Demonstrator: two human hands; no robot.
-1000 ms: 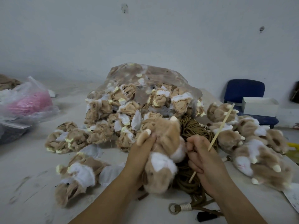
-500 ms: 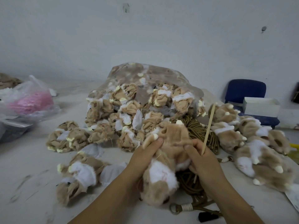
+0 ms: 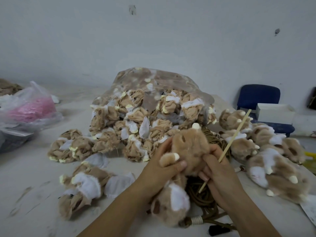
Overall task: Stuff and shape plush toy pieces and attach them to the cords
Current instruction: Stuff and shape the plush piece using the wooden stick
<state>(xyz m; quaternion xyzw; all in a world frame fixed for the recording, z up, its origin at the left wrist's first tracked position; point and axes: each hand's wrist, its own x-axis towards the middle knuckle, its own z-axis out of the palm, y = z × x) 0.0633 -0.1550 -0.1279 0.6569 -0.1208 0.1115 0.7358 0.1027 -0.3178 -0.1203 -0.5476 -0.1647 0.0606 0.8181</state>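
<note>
Near the table's [image 3: 34, 194] front edge, over the cords [image 3: 201, 195], a plush piece [image 3: 189, 147] pointing away is clasped by the curled left hand [image 3: 164, 166] and the right hand [image 3: 220, 170], in which a stick [image 3: 237, 134] is also pinched.

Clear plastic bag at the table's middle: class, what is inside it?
The clear plastic bag holds crumpled, unstuffed tan-and-white plush pieces, spilling from its open front onto the table. What lies deeper or at its back is covered by those pieces.
</note>
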